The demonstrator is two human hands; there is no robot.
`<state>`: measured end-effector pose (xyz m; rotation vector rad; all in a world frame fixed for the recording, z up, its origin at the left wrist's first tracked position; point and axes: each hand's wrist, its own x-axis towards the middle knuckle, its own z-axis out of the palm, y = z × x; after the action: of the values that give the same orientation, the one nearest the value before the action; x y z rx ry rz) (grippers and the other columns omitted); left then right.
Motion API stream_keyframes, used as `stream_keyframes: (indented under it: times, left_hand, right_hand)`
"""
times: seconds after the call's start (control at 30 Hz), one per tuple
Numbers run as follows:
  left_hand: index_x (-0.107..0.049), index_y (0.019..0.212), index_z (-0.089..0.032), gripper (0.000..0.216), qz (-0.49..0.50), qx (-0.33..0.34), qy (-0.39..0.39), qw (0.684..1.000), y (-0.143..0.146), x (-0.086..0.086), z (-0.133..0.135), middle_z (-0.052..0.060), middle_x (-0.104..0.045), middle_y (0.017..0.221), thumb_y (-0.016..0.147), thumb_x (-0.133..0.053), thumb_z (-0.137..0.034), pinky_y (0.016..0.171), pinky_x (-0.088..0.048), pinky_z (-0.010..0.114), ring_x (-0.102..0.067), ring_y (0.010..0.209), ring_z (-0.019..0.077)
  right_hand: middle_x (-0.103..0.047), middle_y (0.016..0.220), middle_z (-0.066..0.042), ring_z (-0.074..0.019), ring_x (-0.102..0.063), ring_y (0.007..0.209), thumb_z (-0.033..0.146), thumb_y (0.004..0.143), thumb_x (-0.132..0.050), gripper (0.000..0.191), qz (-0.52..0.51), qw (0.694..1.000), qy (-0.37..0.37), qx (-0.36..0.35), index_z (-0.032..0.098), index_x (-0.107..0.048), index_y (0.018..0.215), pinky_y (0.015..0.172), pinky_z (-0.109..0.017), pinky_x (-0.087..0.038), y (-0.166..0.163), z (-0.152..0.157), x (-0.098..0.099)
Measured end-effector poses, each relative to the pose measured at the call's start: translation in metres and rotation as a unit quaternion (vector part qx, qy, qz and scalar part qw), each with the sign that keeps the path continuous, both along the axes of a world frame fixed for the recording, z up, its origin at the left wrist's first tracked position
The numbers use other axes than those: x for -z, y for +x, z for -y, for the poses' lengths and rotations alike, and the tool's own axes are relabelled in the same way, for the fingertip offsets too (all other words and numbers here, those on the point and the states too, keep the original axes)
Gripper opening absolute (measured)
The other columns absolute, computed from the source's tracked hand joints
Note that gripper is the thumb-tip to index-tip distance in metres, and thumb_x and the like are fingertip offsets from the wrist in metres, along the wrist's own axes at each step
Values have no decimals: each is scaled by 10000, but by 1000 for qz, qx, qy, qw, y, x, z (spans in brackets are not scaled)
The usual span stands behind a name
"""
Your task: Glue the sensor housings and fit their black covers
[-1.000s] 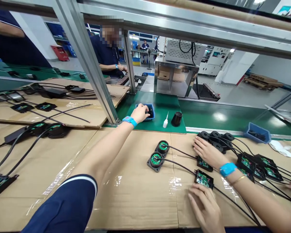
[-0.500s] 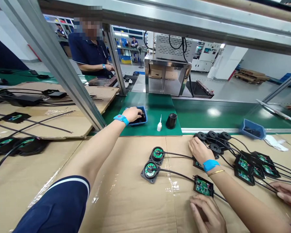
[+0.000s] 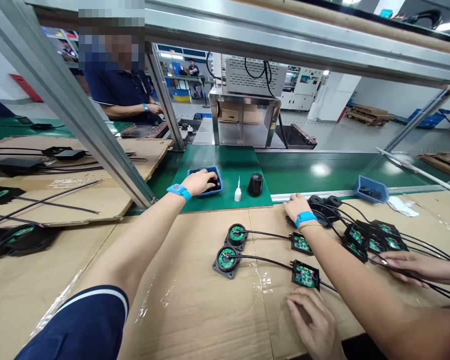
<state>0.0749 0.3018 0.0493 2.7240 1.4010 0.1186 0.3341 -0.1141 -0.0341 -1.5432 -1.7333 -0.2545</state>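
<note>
My left hand [image 3: 199, 183] reaches into a small blue bin [image 3: 219, 189] of black parts on the green mat. Its fingers curl down among the parts, and the fingertips are hidden. My right hand [image 3: 317, 322] rests on the cardboard with loosely bent fingers apart, holding nothing I can see. Just beyond it lies a black box with a green circuit board [image 3: 305, 275], wired to a round black housing [image 3: 227, 260]. A second housing [image 3: 236, 234] and boxed board [image 3: 301, 243] lie behind that pair, joined by a black cable.
A white dropper bottle [image 3: 238, 194] and a black cup [image 3: 255, 185] stand on the mat. From the right, a co-worker's banded hand [image 3: 298, 206] touches black housings and the other hand [image 3: 403, 265] is at cables. A metal post [image 3: 93, 120] slants at left.
The view has shifted slightly. The co-worker's right-hand fingers have moved further in over the cables. My left hand stays in the bin, and my right hand stays beside the boxed board.
</note>
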Motion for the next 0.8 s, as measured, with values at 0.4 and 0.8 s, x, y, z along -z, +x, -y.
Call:
stream_keyframes:
  times: [0.4,0.8]
  left_hand:
    - [-615,1274,-165,353,44,11,-60,997,6,-1,-1,106,-638,1289,999,-637,-385,955,-575,475,-654,1122,251]
    - [-626,1259,-172,344,66,-25,-73,995,12,0,4,105,-638,1293,996,-640,-393,958,-574,468,-652,1125,251]
  right_hand:
    - [-725,849,-12,-232,-742,773,169,883,-650,220,-64,996,-35,-48,369,-697,963,643,-354,-654,2,9,-5]
    - [-711,879,-62,-214,-725,816,184,952,-599,99,-52,996,-48,-57,227,-687,940,712,-321,-632,1,11,-4]
